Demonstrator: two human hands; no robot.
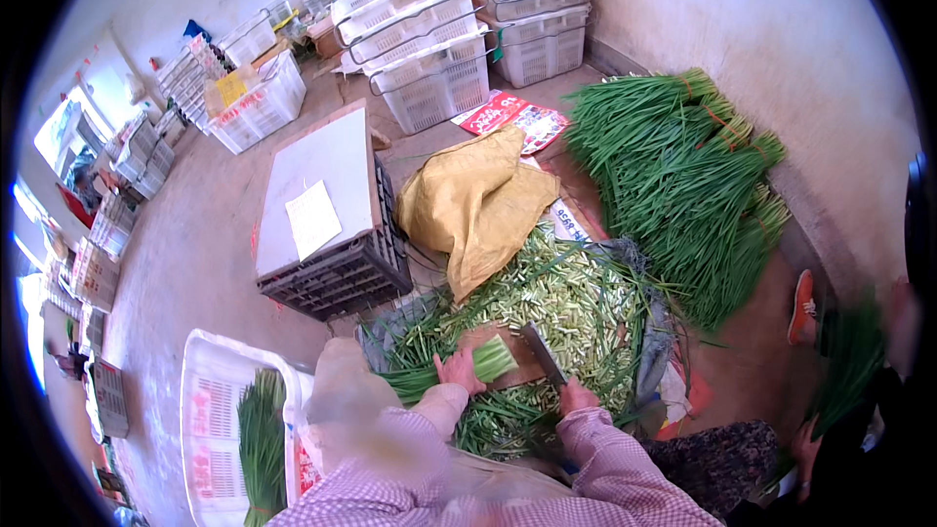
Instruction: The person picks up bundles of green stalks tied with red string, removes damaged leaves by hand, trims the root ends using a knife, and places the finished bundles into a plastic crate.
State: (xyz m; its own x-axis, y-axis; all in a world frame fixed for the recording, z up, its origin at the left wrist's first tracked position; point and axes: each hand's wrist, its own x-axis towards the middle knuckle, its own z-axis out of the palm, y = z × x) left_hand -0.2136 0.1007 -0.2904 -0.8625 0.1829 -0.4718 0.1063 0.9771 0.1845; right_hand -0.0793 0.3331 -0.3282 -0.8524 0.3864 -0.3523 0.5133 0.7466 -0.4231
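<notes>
My left hand (461, 371) holds down a bunch of green chives (496, 359), its pale cut ends pointing right on a brown cutting board (527, 367). In my right hand (578, 397) is the handle of a knife (543, 353). Its dark blade points up and left, just right of the bunch and apart from my left fingers. Past the board spreads a heap of short, pale cut stem pieces (556, 295), with loose green leaves about it. A grey-blue cloth (656, 332) edges the heap on the right.
Bundled chives (673, 185) are piled by the wall. A white crate (210, 429) with a chive bundle stands at left. Ahead are a board-topped dark crate (337, 185), a tan sack (478, 195) and stacked white crates (429, 78). At right, another person's hand (806, 449) shows.
</notes>
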